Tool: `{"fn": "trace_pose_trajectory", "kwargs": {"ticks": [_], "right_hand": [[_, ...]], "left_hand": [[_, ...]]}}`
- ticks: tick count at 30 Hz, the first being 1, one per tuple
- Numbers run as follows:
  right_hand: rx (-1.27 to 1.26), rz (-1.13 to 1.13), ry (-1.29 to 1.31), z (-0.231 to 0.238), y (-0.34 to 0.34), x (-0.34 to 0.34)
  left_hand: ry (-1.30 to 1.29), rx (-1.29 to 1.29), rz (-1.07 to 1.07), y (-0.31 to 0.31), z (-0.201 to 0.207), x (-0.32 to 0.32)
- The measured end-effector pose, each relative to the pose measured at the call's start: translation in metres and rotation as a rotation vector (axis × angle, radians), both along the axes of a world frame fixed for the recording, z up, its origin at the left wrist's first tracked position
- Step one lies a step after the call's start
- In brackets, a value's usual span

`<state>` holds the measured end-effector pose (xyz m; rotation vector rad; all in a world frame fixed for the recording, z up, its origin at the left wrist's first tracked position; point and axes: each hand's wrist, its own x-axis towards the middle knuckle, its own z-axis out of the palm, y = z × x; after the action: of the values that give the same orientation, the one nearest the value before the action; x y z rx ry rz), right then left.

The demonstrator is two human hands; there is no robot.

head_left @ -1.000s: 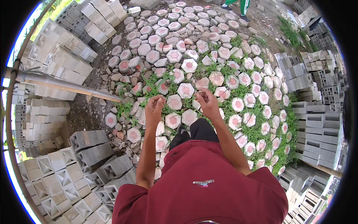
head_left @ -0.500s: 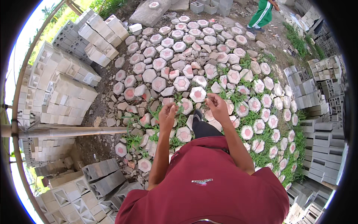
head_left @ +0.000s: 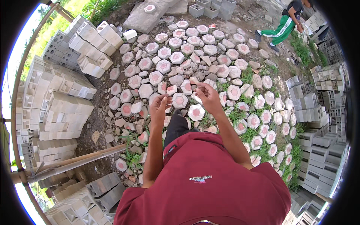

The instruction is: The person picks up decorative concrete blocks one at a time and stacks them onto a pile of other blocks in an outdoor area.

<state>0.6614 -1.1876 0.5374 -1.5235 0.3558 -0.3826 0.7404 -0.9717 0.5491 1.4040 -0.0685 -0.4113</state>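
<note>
Fingers (head_left: 203,86) loosely curled, empty, your left hand (head_left: 159,106) and right hand (head_left: 210,98) hang above hexagonal pavers (head_left: 180,100); loose stones (head_left: 176,80) among them could trip you

Rough, matt concrete hexagonal pavers (head_left: 196,112) lie near stacked blocks (head_left: 67,119) of matt, gritty-looking concrete, a smooth wooden pole (head_left: 80,162) and a matt cloth shirt (head_left: 221,168).

co-worker (head_left: 283,32), head cut by the upper edge, red shirt (head_left: 202,165) cut by the lower edge — it hides most of the trousers (head_left: 176,127), pavers (head_left: 153,98) partly behind left hand (head_left: 158,106) and right hand (head_left: 210,100), lower-left blocks (head_left: 80,202) also cut, rubble (head_left: 110,138) — too small to tell
</note>
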Motion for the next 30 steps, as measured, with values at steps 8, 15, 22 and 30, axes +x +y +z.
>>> {"fn": "trace_pose_trajectory", "kwargs": {"ticks": [8, 15, 22, 30], "right_hand": [[-0.001, -0.095, 0.004, 0.006, -0.061, 0.141], [-0.088, -0.148, 0.025, 0.022, -0.103, 0.265], [-0.065, -0.218, 0.099, 0.028, -0.129, 0.34], [0.022, -0.263, 0.151, 0.01, -0.178, 0.418]], "left_hand": [[0.0, -0.011, -0.109, -0.068, -0.003, 0.161], [-0.042, 0.054, -0.237, -0.114, 0.021, 0.324], [-0.039, 0.042, -0.312, -0.139, 0.025, 0.426], [0.081, 0.062, -0.243, -0.183, 0.003, 0.499]]}}
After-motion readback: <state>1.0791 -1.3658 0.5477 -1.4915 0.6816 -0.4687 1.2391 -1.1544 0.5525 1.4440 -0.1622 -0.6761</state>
